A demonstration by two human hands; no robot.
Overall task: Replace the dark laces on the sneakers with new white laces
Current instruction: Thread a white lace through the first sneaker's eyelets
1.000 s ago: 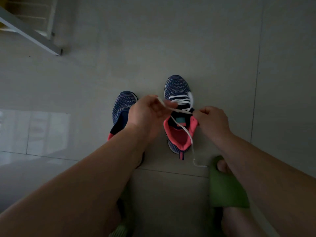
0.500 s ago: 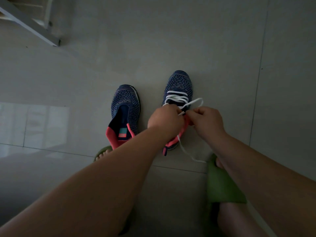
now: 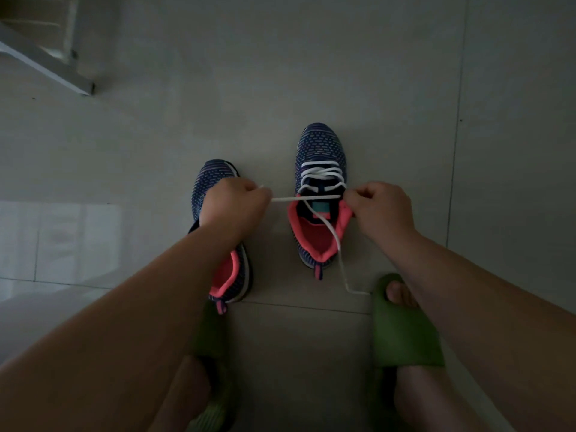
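Grey tiled floor point(image 3: 280, 73), white lace point(image 3: 291, 198) taut between both grips

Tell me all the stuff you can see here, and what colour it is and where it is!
Sneakers: two, dark blue knit with pink lining, side by side on the floor; left sneaker, right sneaker.
White lace: one, threaded across the right sneaker, one end pulled taut to the left, the other trailing to the floor.
Slides: two, green, on the person's feet at the bottom; right slide, left slide.
Floor: grey tiles.
Pale frame: one, top left corner.
Left hand: pinches the lace end.
Right hand: fingers curled at the right sneaker's collar, apparently on the lace.
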